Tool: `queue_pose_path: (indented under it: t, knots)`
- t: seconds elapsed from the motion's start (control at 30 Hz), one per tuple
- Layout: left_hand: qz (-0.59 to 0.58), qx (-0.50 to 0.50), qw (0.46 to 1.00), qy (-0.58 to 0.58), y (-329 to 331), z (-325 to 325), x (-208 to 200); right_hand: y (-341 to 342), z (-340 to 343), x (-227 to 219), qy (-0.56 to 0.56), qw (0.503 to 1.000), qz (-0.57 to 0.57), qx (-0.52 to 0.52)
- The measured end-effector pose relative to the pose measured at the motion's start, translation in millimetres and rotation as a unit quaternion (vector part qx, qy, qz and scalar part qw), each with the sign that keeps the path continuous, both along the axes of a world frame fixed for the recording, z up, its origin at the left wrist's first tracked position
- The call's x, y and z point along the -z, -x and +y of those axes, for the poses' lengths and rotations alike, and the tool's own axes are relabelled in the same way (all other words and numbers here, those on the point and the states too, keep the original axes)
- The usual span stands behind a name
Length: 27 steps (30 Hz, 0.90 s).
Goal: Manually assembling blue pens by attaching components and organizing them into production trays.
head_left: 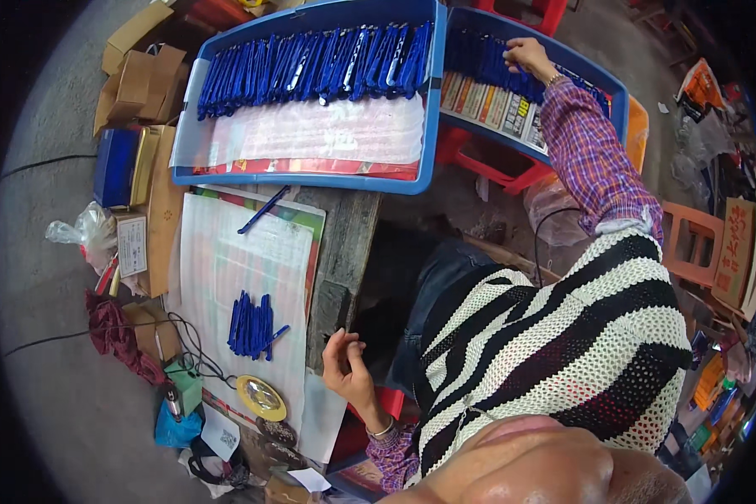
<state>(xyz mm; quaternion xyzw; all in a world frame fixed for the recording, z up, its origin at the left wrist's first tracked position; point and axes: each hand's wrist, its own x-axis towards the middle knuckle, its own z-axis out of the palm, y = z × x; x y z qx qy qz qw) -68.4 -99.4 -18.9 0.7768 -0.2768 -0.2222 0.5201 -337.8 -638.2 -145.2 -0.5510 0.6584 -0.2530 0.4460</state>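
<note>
My right hand (527, 59) reaches over the far right blue tray (620, 92). Its fingers are bent together above a row of slim dark-blue sticks (479, 57), and what they pinch, if anything, is hidden. By the worktable's edge, my left hand (349, 365) is half curled, its fingers a little apart, with nothing plainly in it. On the white sheet (235, 252) lie a small bundle of blue sticks (250, 326) and a single blue stick (263, 210). A larger blue tray (302, 179) holds a dense row of such sticks (311, 71) along its far side.
Cardboard boxes (147, 84) and a blue box (116, 168) stand left of the table. A round yellow-rimmed object (261, 398) sits near the sheet's lower end, beside black cables (197, 357). Red stools (479, 160) are under the right tray. Clutter lines the right side.
</note>
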Motion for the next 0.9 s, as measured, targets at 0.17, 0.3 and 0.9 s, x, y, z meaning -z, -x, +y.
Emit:
queue_pose_path:
  t: [0.17,0.3,0.9]
  knots:
    - [-0.001,-0.013,1.0,-0.005,2.6,-6.0,1.3,-5.0,-34.4,23.3,0.089,0.993,0.074,0.014]
    - [0.013,-0.021,1.0,-0.007,2.1,-6.9,3.7,-15.3,-42.1,38.4,0.117,0.976,0.183,-0.014]
    - [-0.196,-0.119,0.973,0.035,-26.3,35.6,7.6,-290.9,-22.5,66.3,-0.019,0.894,-0.192,-0.404]
